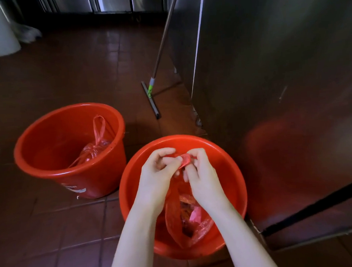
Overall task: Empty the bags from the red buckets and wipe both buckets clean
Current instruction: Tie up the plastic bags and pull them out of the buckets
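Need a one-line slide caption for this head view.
Left hand and right hand pinch the red bag in the near bucket; a tied bag sits in the far bucket.

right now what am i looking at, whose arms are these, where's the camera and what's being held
There is no machine here. These are a person's two bare arms, and the single picture comes from a camera worn on their head, looking forward and down. The left hand and right hand together pinch the top of a red plastic bag that sits in the near bucket. A second bag, its handles sticking up, lies in the far bucket to the left. Both buckets stand on a brown tiled floor. Behind them, a floor wiper stands beside a steel cabinet.
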{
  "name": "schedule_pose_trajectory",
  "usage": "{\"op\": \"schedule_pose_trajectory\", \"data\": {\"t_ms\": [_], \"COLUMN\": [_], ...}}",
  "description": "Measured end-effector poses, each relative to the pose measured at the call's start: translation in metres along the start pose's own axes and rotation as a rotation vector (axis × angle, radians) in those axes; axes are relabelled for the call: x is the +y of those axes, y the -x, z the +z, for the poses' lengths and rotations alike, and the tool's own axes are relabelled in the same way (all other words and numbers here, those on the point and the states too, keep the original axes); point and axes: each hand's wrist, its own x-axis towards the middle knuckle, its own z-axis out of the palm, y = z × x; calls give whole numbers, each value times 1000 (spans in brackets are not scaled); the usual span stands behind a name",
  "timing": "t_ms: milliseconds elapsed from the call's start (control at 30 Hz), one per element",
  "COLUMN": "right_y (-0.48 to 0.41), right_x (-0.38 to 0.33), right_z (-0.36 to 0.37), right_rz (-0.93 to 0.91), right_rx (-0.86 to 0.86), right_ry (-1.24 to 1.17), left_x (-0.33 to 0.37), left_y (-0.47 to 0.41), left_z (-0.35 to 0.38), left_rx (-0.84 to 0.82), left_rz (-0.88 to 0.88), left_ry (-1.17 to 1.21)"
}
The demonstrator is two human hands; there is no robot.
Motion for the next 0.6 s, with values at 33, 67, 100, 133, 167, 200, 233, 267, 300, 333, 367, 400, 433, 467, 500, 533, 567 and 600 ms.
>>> {"op": "schedule_pose_trajectory", "data": {"t_ms": [33,67,100,133,167,200,233,267,300,333,367,400,433,467,500,533,567,600], "right_y": [0,1,2,3,5,6,7,8,8,8,7,7,6,5,4,2,1,-1], "right_x": [0,1,1,1,2,2,2,2,2,2,2,3,4,5,6,8,10,12], "right_z": [-1,-3,-4,-4,-4,-4,-3,-4,-4,-5,-6,-8,-9,-11,-12,-12,-13,-12], "right_rz": [-23,-41,-47,-39,-30,-29,-38,-48,-59,-73,-85,-90,-84,-60,-22,26,66,94], "right_rx": [-12,-32,-57,-85,-104,-110,-102,-86,-66,-45,-23,1,28,51,73,95,124,155], "right_ry": [-12,-25,-37,-51,-64,-74,-74,-69,-58,-48,-38,-31,-28,-34,-52,-77,-84,-63], "left_x": [-1,-2,-1,-1,-1,-1,-2,-3,-4,-4,-3,-2,0,3,4,5,5,5], "left_y": [-2,-2,-3,-3,-4,-4,-4,-3,-3,-3,-2,-2,-1,0,2,4,5,5], "left_z": [-2,-3,-4,-5,-5,-5,-4,-4,-3,-3,-3,-3,-3,-3,-3,-4,-4,-3], "left_rx": [-9,-18,-21,-14,-3,9,26,36,36,20,-15,-65,-127,-191,-251,-300,-339,-366], "left_rz": [-38,-69,-86,-90,-88,-88,-90,-98,-112,-139,-174,-216,-261,-301,-319,-306,-265,-214], "left_ry": [23,29,23,12,-3,-15,-35,-60,-83,-90,-72,-31,25,76,99,84,37,-38]}}
